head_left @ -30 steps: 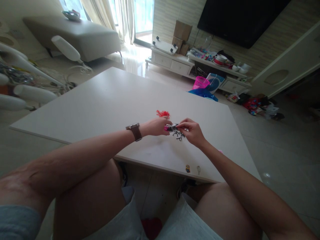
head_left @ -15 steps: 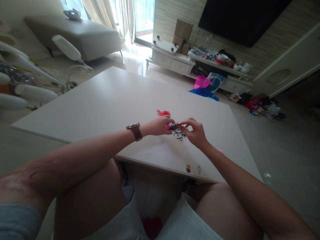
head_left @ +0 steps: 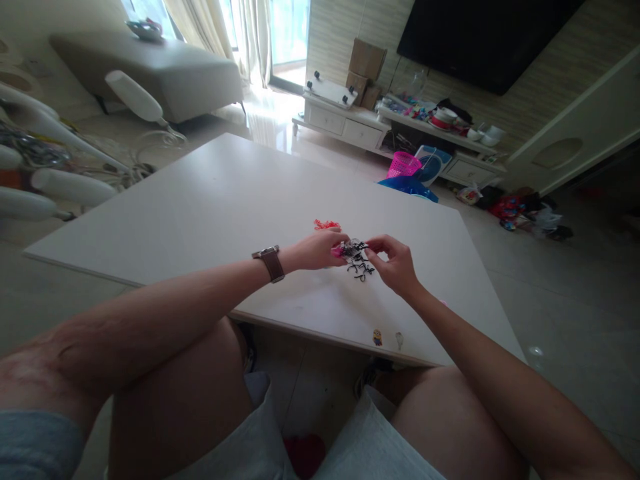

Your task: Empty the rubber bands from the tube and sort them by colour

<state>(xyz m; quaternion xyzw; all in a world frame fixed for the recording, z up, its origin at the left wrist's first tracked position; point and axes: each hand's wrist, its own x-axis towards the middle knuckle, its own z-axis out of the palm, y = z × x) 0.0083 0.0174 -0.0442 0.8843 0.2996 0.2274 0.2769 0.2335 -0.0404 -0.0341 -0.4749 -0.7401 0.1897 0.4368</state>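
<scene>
My left hand [head_left: 323, 248] is closed round a small pink object [head_left: 338, 252], its kind hard to make out. A bunch of small black and silvery pieces [head_left: 355, 249] sticks out of it to the right. Thumb and fingers of my right hand [head_left: 395, 263] are pinched together at the right end of that bunch, on a thin black piece. Below, several loose black curled pieces [head_left: 360, 270] lie on the white table [head_left: 200, 193]. Just beyond my left hand is a pile of red curled pieces [head_left: 327, 225].
Near the table's front edge lie a small yellow-and-blue cartoon figure [head_left: 377, 337] and a small pale, ring-like item [head_left: 399, 340]. White-padded chairs [head_left: 75, 187] stand at the left. Past the far edge are a pink basket [head_left: 403, 164] and a low cabinet [head_left: 345, 123].
My right hand has drawn slightly to the right, away from my left hand. The black and silvery bunch between them now looks more spread out. My left hand has hardly moved.
</scene>
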